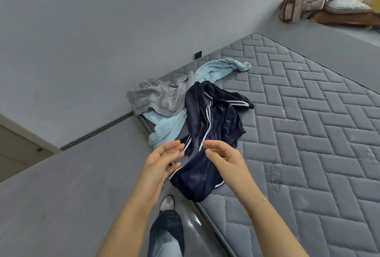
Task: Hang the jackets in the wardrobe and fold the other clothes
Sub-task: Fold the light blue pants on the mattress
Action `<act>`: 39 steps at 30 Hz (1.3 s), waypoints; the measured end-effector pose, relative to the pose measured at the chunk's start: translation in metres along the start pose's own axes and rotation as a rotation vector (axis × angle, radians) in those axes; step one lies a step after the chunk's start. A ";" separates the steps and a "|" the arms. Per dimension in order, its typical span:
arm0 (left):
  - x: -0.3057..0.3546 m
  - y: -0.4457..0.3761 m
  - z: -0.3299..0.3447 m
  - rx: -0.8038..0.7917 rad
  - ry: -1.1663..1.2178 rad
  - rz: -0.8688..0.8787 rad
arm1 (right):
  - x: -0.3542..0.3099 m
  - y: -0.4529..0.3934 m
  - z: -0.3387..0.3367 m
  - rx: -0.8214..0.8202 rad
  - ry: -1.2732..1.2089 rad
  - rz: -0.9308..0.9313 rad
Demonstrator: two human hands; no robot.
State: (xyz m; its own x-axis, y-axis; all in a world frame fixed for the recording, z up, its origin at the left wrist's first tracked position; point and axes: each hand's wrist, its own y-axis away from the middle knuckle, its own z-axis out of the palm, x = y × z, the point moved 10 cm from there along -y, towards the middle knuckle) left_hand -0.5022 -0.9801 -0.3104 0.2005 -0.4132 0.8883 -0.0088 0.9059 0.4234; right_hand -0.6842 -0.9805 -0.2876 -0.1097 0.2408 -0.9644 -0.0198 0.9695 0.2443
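Head view: hovering just above the near end of the navy track jacket (207, 125), left hand (162, 163) and right hand (223, 159), both with fingers loosely spread and holding nothing. Lying crumpled on the bare quilted mattress (308, 133), near its corner by the wall, that jacket with white stripes; tangling just beyond it, a light blue garment (168, 129) and grey shorts (156, 97). Sitting well apart, past the mattress's far end, a heap of brownish clothes (320, 3). Probably reaching in to lift the jacket for hanging. Worth finding collar or shoulders first, pinching both sides evenly, then raising clear so the blue garment is not dragging along underneath.
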 end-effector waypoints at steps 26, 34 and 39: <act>-0.200 -0.541 -0.122 0.042 -1.019 0.185 | 0.318 -0.420 0.105 0.140 0.089 0.466; -0.105 -0.481 -0.094 -0.211 -0.559 0.145 | 0.286 -0.463 0.145 0.069 -0.669 0.584; -0.073 -0.449 -0.066 -0.242 -0.468 0.138 | 0.226 -0.466 0.122 0.072 -0.677 0.395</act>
State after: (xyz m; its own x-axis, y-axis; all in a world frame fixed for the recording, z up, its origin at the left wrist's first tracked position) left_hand -0.4481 -1.3507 -0.5774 -0.2444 -0.2358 0.9406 0.2322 0.9275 0.2929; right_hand -0.5784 -1.3725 -0.6319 0.5343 0.5215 -0.6652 -0.0386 0.8012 0.5971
